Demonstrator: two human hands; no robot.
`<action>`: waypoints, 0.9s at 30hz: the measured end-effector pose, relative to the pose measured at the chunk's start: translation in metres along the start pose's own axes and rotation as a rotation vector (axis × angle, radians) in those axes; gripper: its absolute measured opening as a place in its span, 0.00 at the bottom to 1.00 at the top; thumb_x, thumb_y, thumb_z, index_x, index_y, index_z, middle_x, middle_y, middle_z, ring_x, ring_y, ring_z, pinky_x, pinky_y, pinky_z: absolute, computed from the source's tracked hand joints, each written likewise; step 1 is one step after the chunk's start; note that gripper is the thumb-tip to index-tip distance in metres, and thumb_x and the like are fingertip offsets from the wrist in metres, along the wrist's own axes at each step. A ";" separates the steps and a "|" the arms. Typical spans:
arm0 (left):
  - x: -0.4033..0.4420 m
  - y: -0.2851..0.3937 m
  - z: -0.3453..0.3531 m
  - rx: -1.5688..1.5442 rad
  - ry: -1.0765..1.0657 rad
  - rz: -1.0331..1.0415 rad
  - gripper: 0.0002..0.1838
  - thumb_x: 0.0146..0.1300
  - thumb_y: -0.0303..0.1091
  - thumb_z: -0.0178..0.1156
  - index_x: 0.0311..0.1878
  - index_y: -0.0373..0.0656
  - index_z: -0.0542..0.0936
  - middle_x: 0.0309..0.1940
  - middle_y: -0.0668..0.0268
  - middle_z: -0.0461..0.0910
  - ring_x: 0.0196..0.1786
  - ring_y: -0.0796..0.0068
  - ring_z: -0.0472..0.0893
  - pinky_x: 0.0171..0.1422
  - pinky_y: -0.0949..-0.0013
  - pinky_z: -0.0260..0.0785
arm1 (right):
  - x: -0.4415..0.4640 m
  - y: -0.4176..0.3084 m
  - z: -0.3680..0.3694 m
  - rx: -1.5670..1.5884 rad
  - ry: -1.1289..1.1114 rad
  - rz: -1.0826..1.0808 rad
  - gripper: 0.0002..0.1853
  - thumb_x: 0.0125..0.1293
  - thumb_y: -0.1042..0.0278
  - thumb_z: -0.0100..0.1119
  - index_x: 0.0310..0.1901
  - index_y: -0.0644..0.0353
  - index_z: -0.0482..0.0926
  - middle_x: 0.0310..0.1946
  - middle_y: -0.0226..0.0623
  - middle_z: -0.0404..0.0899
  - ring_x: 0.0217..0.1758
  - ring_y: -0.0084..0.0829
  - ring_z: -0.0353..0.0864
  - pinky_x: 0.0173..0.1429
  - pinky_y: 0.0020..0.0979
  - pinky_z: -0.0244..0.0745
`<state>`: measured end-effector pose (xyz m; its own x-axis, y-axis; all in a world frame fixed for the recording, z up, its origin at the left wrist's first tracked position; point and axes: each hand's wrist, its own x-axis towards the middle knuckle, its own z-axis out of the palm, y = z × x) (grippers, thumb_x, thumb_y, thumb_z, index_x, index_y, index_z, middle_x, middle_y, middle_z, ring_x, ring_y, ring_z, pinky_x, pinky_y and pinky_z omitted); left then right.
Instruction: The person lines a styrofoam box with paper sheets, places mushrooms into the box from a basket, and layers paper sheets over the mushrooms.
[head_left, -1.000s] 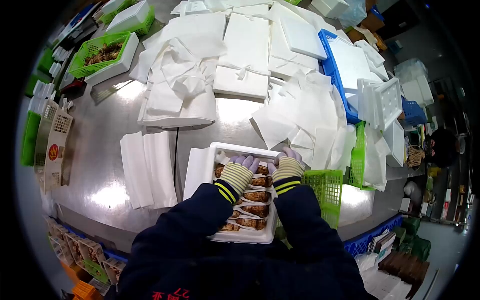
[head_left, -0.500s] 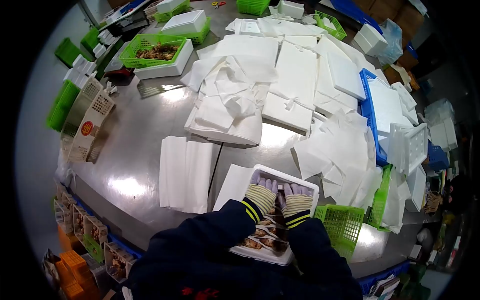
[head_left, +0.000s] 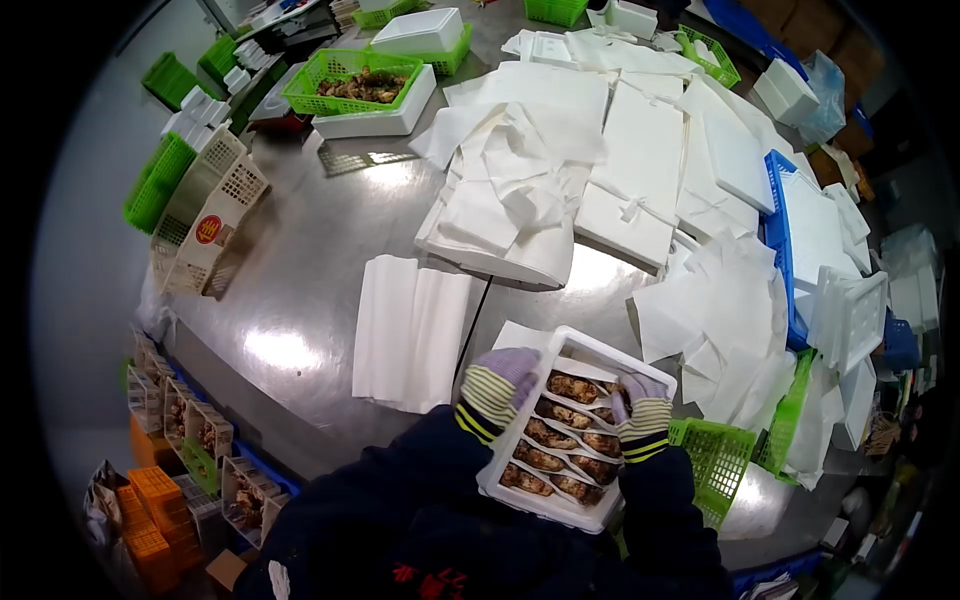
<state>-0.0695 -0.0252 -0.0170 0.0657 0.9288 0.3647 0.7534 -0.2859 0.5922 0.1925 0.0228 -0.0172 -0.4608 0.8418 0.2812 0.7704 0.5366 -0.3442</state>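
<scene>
A white foam box stands tilted before me, holding two rows of brown, knobbly pieces with white paper folded between them. My left hand, in a lilac and striped glove, is against the box's left rim with its fingers together; the fingertips are partly hidden. Inside the far right end, my right hand has its gloved fingers curled down over the top piece of the right row. What lies between those fingers is mostly covered.
Folded white paper sheets lie left of the box. Beyond are stacked foam lids and crumpled paper. A green basket stands close on the right, a cream crate at far left. Another green basket holds brown pieces.
Both hands were together inside the box's far end. My left hand has withdrawn to the left rim, while the right is at the right row. More of the contents shows, and the view has shifted.
</scene>
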 end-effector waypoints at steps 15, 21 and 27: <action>-0.082 -0.183 -0.079 -0.136 0.152 -1.034 0.34 0.46 0.28 0.70 0.58 0.36 0.67 0.46 0.52 0.79 0.47 0.61 0.80 0.53 0.64 0.72 | 0.002 -0.016 -0.017 0.552 0.174 0.272 0.10 0.60 0.75 0.57 0.44 0.63 0.78 0.36 0.42 0.79 0.40 0.35 0.80 0.48 0.31 0.73; -0.061 -0.159 -0.108 -0.852 0.207 -0.767 0.29 0.51 0.16 0.65 0.58 0.36 0.67 0.42 0.58 0.78 0.41 0.68 0.81 0.47 0.67 0.79 | 0.045 -0.071 -0.015 1.113 -0.213 0.355 0.18 0.65 0.68 0.55 0.56 0.64 0.72 0.41 0.39 0.80 0.44 0.24 0.78 0.51 0.25 0.73; -0.083 -0.192 -0.117 -1.702 0.248 -1.060 0.26 0.67 0.38 0.51 0.61 0.30 0.61 0.50 0.45 0.73 0.48 0.53 0.79 0.53 0.56 0.77 | 0.080 -0.116 0.022 1.259 -0.467 0.414 0.35 0.62 0.65 0.60 0.65 0.69 0.56 0.57 0.62 0.67 0.60 0.43 0.71 0.60 0.32 0.70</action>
<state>-0.2959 -0.0749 -0.0764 -0.0867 0.8427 -0.5313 -0.8468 0.2186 0.4849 0.0562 0.0291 0.0253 -0.5939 0.7577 -0.2705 0.0930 -0.2694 -0.9585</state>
